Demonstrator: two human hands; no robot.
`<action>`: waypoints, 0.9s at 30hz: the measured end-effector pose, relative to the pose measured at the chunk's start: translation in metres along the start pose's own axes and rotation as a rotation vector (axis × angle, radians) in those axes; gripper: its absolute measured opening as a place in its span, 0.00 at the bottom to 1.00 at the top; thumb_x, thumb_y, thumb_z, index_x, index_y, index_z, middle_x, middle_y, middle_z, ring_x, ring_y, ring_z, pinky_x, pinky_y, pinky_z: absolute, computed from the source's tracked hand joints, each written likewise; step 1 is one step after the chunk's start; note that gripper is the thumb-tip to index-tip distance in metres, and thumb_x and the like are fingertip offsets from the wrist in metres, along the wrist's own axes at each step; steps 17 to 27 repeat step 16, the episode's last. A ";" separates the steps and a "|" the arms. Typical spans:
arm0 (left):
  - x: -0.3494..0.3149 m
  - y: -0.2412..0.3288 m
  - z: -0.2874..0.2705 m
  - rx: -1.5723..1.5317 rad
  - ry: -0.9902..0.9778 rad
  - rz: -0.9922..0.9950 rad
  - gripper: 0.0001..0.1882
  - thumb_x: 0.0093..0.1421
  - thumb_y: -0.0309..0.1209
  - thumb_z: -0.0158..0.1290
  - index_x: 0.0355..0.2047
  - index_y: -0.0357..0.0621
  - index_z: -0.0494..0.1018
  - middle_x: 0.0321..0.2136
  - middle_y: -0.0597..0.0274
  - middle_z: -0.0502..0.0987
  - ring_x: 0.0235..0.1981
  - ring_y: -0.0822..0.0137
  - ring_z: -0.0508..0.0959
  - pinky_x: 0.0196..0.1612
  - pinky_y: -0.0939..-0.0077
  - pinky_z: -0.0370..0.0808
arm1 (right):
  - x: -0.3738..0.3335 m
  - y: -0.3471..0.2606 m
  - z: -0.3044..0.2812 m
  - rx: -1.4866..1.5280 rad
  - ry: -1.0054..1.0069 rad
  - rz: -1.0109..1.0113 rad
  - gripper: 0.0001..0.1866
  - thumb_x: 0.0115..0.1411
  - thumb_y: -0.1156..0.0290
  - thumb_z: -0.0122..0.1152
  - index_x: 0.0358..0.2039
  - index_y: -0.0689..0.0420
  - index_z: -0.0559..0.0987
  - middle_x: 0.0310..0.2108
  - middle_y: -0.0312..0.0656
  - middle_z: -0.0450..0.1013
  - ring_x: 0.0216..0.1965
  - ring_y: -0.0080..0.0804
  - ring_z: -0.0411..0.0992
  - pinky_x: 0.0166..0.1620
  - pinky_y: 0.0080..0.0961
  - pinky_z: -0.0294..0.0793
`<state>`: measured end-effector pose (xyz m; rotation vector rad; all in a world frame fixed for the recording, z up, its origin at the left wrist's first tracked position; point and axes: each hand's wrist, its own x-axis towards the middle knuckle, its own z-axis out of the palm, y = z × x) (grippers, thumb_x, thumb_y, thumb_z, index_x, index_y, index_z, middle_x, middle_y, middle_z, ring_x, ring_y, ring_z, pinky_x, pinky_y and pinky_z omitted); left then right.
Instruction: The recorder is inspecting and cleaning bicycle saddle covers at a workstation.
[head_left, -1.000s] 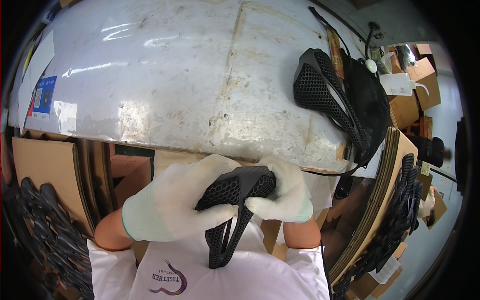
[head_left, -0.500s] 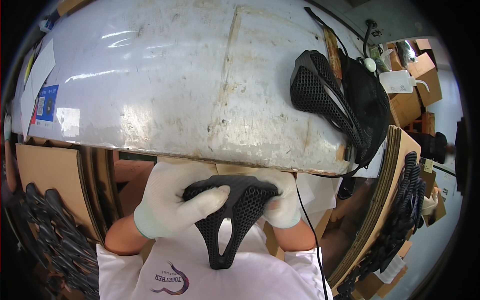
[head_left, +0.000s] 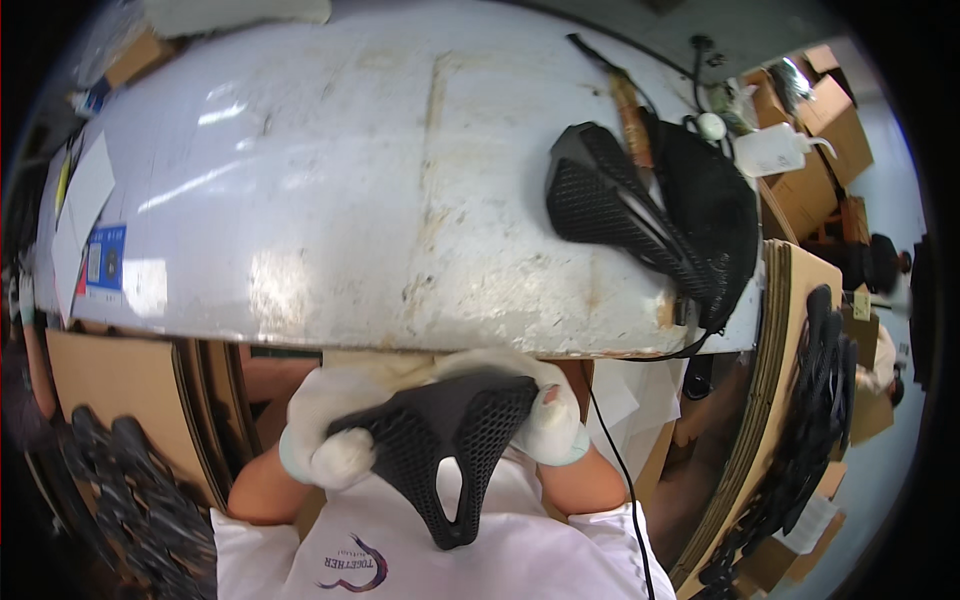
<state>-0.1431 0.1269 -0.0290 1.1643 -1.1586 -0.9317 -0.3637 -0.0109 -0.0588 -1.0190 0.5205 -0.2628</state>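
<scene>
A black bicycle saddle [head_left: 411,440] with honeycomb lattice sides and a long central slot is between my gloved hands, its narrow nose pointing down toward my shirt. My left hand [head_left: 338,428] is closed round the saddle's left wing, thumb in front. At the other wing, my right hand [head_left: 553,425] grips the edge, its fingers partly hidden behind the saddle. Both white gloves are slightly blurred. Another lattice saddle [head_left: 600,190] lies on the worktable [head_left: 330,200] to the right, leaning against a black fabric bag-like thing [head_left: 710,210].
Behind the bag-like thing stands a white squeeze bottle [head_left: 770,151]. More black saddles hang or stack beside cardboard sheets at left [head_left: 120,400] and right [head_left: 800,300]. A black cable [head_left: 615,450] runs down by my right arm. Papers [head_left: 92,200] lie at the table's left end.
The held saddle has tilted, with its left wing lower and its nose slightly further right. My left thumb has shifted outward to the wing's left end. The whole view has also shifted a little.
</scene>
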 end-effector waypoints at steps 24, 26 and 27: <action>0.054 -0.001 -0.003 0.408 -0.079 0.444 0.35 0.62 0.60 0.61 0.41 0.33 0.80 0.33 0.50 0.83 0.31 0.43 0.85 0.25 0.61 0.80 | 0.053 -0.034 -0.029 -0.926 0.290 -0.686 0.45 0.72 0.31 0.37 0.41 0.66 0.82 0.27 0.58 0.75 0.27 0.58 0.78 0.30 0.46 0.75; 0.054 -0.001 -0.003 0.408 -0.079 0.444 0.35 0.62 0.60 0.61 0.41 0.33 0.80 0.33 0.50 0.83 0.31 0.43 0.85 0.25 0.61 0.80 | 0.053 -0.034 -0.029 -0.926 0.290 -0.686 0.45 0.72 0.31 0.37 0.41 0.66 0.82 0.27 0.58 0.75 0.27 0.58 0.78 0.30 0.46 0.75; 0.054 -0.001 -0.003 0.408 -0.079 0.444 0.35 0.62 0.60 0.61 0.41 0.33 0.80 0.33 0.50 0.83 0.31 0.43 0.85 0.25 0.61 0.80 | 0.053 -0.034 -0.029 -0.926 0.290 -0.686 0.45 0.72 0.31 0.37 0.41 0.66 0.82 0.27 0.58 0.75 0.27 0.58 0.78 0.30 0.46 0.75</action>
